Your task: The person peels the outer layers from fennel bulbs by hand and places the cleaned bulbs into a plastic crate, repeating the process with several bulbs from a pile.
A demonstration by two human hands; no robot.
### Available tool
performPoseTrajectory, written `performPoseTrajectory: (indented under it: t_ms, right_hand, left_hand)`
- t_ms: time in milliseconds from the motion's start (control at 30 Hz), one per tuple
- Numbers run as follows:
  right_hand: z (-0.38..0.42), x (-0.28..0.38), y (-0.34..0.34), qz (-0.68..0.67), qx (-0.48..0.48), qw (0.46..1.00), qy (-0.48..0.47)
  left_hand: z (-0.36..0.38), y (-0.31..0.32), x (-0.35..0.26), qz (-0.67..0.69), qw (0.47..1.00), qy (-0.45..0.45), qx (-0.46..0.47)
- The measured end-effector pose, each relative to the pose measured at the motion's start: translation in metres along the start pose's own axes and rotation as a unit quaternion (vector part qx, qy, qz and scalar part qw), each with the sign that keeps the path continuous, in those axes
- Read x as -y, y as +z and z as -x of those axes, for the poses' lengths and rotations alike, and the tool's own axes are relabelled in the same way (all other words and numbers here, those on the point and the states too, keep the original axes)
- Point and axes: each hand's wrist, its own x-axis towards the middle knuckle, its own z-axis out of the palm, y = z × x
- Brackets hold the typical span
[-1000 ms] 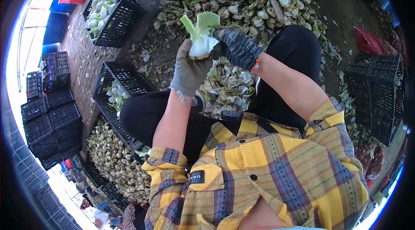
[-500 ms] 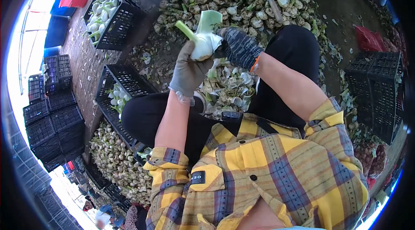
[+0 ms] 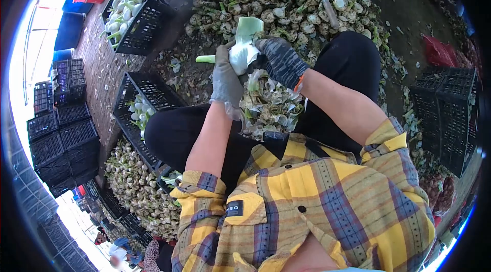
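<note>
My left hand [image 3: 227, 80], in a grey glove, is closed round a white bulb [image 3: 239, 58] whose cut green stem points left. A broad pale green leaf [image 3: 249, 29] stands up from the bulb's top. My right hand [image 3: 280, 60], in a dark striped glove, is closed at the bulb's right side, against a loose white outer layer. Its fingertips are partly hidden, and whether it also holds a tool cannot be made out. Peeled scraps [image 3: 273, 100] lie below the hands, between my legs.
Ahead is a heap of unpeeled bulbs [image 3: 281, 1] with a handled tool [image 3: 329, 11] on it. Black crates with white bulbs stand at left [image 3: 146, 29] and by my left knee [image 3: 148, 88]. Stacked black crates [image 3: 445, 113] are at right. A person [image 3: 120, 251] is at lower left.
The bulb has turned, so its stem now points left rather than up and left. My left hand has turned with it and sits more upright. My right hand is slightly lower.
</note>
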Motion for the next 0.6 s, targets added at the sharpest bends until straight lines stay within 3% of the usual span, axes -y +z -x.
performPoseTrajectory:
  t_ms: [33, 67, 167, 200, 233, 267, 300, 333, 400, 433, 467, 500, 533, 567, 600]
  right_hand:
    - [0.000, 0.008, -0.003, -0.114, -0.022, 0.989, 0.096]
    - [0.001, 0.020, -0.002, -0.226, -0.044, 0.954, 0.191]
    - [-0.003, 0.020, -0.028, 0.057, 0.002, 0.998, -0.014]
    - [-0.002, 0.024, -0.030, 0.115, 0.013, 0.993, 0.000]
    - [-0.005, 0.027, -0.030, -0.052, -0.067, 0.993, 0.086]
    - [-0.006, 0.051, -0.019, -0.217, -0.144, 0.951, 0.170]
    - [-0.006, 0.064, -0.013, -0.372, -0.215, 0.868, 0.248]
    - [-0.015, 0.062, -0.025, -0.481, -0.183, 0.844, 0.147]
    - [-0.019, 0.066, -0.046, -0.391, -0.230, 0.882, 0.129]
    - [-0.031, 0.027, -0.064, -0.355, -0.153, 0.913, 0.131]
    - [-0.029, 0.039, -0.056, -0.112, -0.039, 0.984, 0.134]
    - [-0.017, 0.060, -0.039, 0.139, 0.076, 0.979, 0.129]
    - [-0.002, 0.058, -0.029, 0.284, 0.152, 0.941, 0.108]
    - [0.013, 0.056, -0.019, 0.416, 0.221, 0.879, 0.067]
    - [0.026, 0.056, -0.008, 0.453, 0.257, 0.853, 0.015]
  left_hand:
    - [0.002, 0.005, -0.006, 0.015, 0.998, -0.046, -0.037]
    - [-0.001, -0.002, -0.006, 0.047, 0.996, -0.068, -0.017]
    - [-0.009, -0.023, -0.016, 0.113, 0.987, -0.104, 0.041]
    - [-0.007, -0.021, -0.019, 0.116, 0.987, -0.103, 0.034]
    - [-0.004, -0.017, -0.022, 0.118, 0.988, -0.101, 0.027]
    - [-0.002, -0.016, -0.024, 0.120, 0.987, -0.101, 0.018]
    - [-0.006, -0.025, -0.023, 0.153, 0.979, -0.113, 0.075]
    - [-0.011, -0.035, -0.025, 0.195, 0.972, -0.105, 0.081]
    - [-0.017, -0.054, -0.029, 0.268, 0.952, -0.108, 0.099]
    - [-0.019, -0.062, -0.030, 0.215, 0.964, -0.073, 0.139]
    - [-0.018, -0.055, -0.033, 0.203, 0.974, -0.055, 0.082]
    - [-0.014, -0.045, -0.034, 0.190, 0.981, -0.039, 0.022]
    - [-0.011, -0.041, -0.033, 0.175, 0.983, -0.027, -0.040]
    - [-0.013, -0.046, -0.029, 0.186, 0.981, -0.006, -0.046]
    - [-0.014, -0.048, -0.024, 0.159, 0.986, 0.013, -0.042]
